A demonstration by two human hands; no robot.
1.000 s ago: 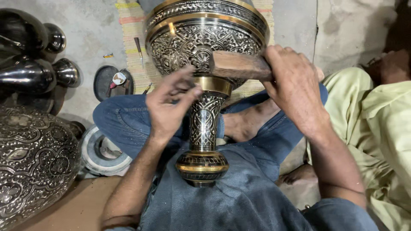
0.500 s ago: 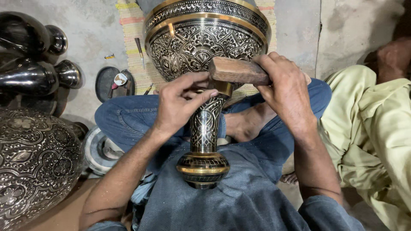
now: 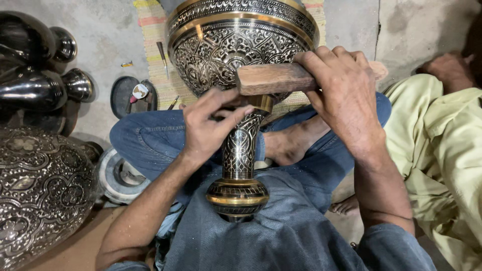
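Wooden block [image 3: 273,79] slightly lower, still against engraved, gold-banded brass vase [image 3: 241,45].

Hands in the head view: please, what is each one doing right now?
Left hand: fingers pinched at the engraved vase neck; what they hold cannot be told.
Right hand: closed on the wooden block.

No packages, signs or screens in view. Only candidate: small round white label with a red mark [image 3: 140,91], lying on the flat dark round metal dish [image 3: 120,95] on the floor, upper left.
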